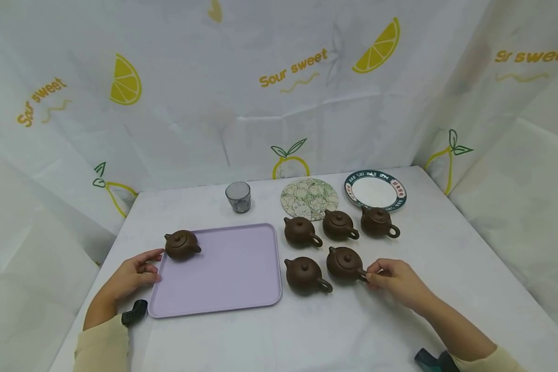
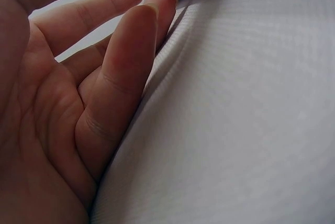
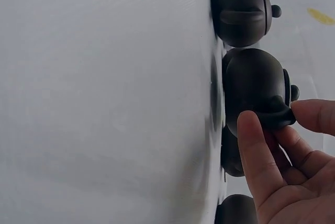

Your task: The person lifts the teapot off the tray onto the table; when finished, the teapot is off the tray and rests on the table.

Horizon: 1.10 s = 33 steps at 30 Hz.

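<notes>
My right hand [image 1: 397, 281] pinches the handle of a small dark brown teapot [image 1: 345, 263] in the front row, right of the tray. In the right wrist view the thumb and fingers close around that teapot's handle [image 3: 280, 118]. My left hand [image 1: 132, 276] rests at the left edge of a lilac tray [image 1: 223, 274], its loosely bent fingertips touching the rim. One brown teapot [image 1: 181, 245] sits on the tray's back left corner, near those fingers. Beside the held teapot stands another teapot [image 1: 304, 275], with the back-row teapots behind.
Three teapots form the back row: left [image 1: 300, 231], middle [image 1: 338, 225] and right [image 1: 377, 222]. Behind them lie a round floral mat [image 1: 309, 194] and a green-rimmed plate [image 1: 374, 191]. A grey glass [image 1: 238, 197] stands behind the tray. Printed white cloth hangs around the table.
</notes>
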Motion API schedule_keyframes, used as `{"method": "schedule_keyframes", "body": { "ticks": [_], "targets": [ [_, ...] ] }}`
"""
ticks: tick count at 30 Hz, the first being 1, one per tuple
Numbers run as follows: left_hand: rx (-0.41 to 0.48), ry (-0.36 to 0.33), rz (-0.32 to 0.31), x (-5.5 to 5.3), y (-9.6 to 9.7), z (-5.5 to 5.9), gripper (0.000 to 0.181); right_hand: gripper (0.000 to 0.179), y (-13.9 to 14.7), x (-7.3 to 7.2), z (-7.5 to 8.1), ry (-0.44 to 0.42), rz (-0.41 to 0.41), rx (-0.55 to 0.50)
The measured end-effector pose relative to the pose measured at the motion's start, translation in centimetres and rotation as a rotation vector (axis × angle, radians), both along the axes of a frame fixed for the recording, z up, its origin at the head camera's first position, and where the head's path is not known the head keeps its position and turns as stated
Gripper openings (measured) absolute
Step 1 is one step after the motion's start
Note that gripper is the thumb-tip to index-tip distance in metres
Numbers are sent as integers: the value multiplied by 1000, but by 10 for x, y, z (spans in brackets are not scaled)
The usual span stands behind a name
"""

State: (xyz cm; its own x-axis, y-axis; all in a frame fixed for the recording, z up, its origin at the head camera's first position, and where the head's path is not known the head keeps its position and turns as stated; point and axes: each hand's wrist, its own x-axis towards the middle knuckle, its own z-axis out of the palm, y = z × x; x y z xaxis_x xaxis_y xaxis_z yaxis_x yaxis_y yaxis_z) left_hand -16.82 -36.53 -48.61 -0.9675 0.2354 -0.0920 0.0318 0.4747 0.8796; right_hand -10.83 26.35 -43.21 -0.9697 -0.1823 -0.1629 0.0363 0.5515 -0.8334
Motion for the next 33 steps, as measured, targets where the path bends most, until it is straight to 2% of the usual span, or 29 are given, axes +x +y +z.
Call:
{"method": "schedule_keyframes", "body": {
  "ticks": [16,19,22,26,30,33],
  "targets": [
    [11,-11,6,1,1,-1,73,11,7,4,-7,-39,-11,33],
    [16,-9,4,1,0,-2,74,10,7,4,-5,-10,13,93],
    [25,0,-4,1,1,-1,73,8,6,4,-1,38,40,204],
    [28,-2,-6,2,1,-1,73,9,1,0,12,128,42,326],
    [26,-3,1,0,-2,-2,74,11,-15,-9,29,206,47,296],
    [33,6,-1,0,-2,-3,73,12,-37,-15,39,216,94,177]
  ]
}}
